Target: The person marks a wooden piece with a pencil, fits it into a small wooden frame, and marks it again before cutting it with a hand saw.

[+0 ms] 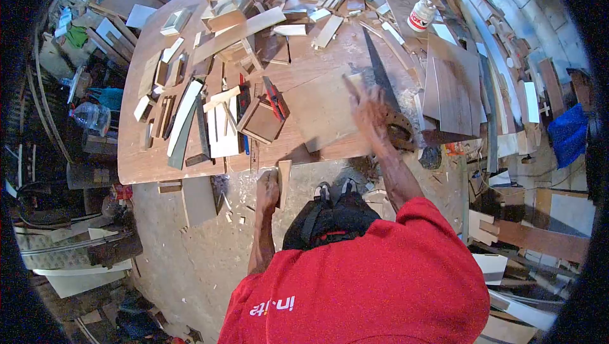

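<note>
My left hand (269, 185): gripping a wood strip (283, 180) at the desk (143, 147) edge.
My right hand (371, 116): blurred, grip unclear, beside the handsaw (382, 81).

One handsaw (382, 84), one glue bottle (421, 14)

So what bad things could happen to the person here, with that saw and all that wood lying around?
The right hand is blurred, right beside the saw; it might brush the teeth and get cut. The left hand holds a wood strip below the table edge; a slip could mean splinters. Wood scraps lie on the floor near the feet, so the person could trip.
</note>
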### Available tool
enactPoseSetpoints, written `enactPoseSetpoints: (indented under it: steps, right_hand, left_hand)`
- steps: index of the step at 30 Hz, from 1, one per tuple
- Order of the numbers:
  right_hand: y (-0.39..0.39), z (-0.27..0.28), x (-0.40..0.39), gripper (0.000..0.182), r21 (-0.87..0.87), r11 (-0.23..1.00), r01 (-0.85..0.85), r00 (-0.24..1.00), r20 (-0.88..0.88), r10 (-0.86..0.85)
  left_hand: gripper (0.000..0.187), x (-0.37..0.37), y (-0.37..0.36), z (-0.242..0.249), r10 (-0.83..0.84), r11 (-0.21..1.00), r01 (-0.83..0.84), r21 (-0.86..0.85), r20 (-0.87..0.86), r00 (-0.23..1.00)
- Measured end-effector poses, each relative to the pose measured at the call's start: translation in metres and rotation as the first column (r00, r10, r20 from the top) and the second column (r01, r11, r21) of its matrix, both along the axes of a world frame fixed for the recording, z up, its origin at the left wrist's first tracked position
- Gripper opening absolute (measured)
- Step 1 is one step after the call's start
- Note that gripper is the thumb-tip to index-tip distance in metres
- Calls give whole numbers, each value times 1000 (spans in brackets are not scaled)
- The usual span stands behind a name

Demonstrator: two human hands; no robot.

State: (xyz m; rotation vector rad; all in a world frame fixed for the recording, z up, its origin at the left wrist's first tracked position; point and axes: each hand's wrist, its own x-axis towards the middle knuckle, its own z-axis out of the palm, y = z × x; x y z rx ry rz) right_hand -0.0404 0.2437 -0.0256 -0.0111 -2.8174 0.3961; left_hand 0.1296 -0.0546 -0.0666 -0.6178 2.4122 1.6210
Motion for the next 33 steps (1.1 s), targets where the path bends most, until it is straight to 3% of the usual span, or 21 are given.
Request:
enactPoseSetpoints:
  steps: [2, 4, 6, 8, 9, 10, 11, 13, 15, 17, 22, 24, 27, 28, 30, 32, 33]
  right_hand:
    - [-16, -23, 6, 48, -46, 998, -40, 994, -108, 35]
    - [-23, -18, 14, 48, -174, 984, -38, 999, -23, 35]
    - [-20, -28, 11, 47, -113, 994, 9, 994, -103, -21]
    - [-16, -45, 5, 48, -167, 977, 135, 991, 21, -133]
    - [-15, -32, 6, 55, -231, 959, 167, 969, 218, -116]
    - [-14, -24, 7, 55, -229, 958, 171, 969, 215, -121]
    - [-15, -19, 8, 56, -306, 933, 189, 961, 253, -111]
    - [-14, -23, 11, 56, -381, 900, 213, 952, 288, -103]
    - [-12, -32, 14, 51, -230, 963, 137, 990, 44, -130]
    - [-15, -32, 24, 52, -245, 959, 145, 989, 70, -132]
    - [-9, -27, 52, 53, -203, 975, 92, 982, 182, -55]
    - [6, -36, 47, 52, -439, 892, 111, 989, 140, -54]
    - [40, -26, 22, 54, -390, 906, 167, 983, -7, -184]
    - [57, -30, 10, 54, -296, 932, 208, 974, -19, -224]
    - [95, -46, -12, 55, -203, 947, 247, 965, -32, -259]
    - [123, -58, -32, 66, -111, 937, 332, 936, 160, -313]
    - [126, -59, -36, 66, -115, 936, 332, 936, 164, -312]
  left_hand:
    - [38, -14, 5, -6, 20, 998, -22, 64, 26, 999]
    - [39, -33, 16, 9, -248, 965, 232, -119, -145, 958]
    - [40, -53, 30, -2, -252, 965, 239, -109, -130, 959]
    - [41, -70, 46, -3, -265, 962, 254, -98, -116, 957]
    - [42, -77, 54, 1, -283, 958, 274, -81, -142, 948]
    - [44, -81, 61, 2, -300, 954, 293, -64, -169, 939]
    - [46, -83, 63, -19, -297, 952, 277, -128, -188, 936]
    - [46, -82, 67, -10, -286, 957, 271, -100, -186, 940]
    - [46, -79, 68, 0, -276, 961, 267, -72, -183, 944]
    - [55, -76, 63, 12, -257, 966, 255, -25, -108, 960]
    - [55, -66, 39, -7, -270, 963, 268, -36, -135, 953]
    - [47, -64, 39, 1, -179, 981, 179, -69, 9, 984]
    - [36, -65, 44, 25, -242, 969, 243, -54, 25, 970]
    - [36, -68, 44, 18, -241, 968, 242, -58, 26, 970]
    - [33, -75, 48, -1, -372, 924, 338, -178, -217, 903]
    - [28, -90, 59, 6, -408, 907, 378, -183, -166, 898]
    - [26, -99, 63, 0, -472, 873, 427, -235, -194, 860]
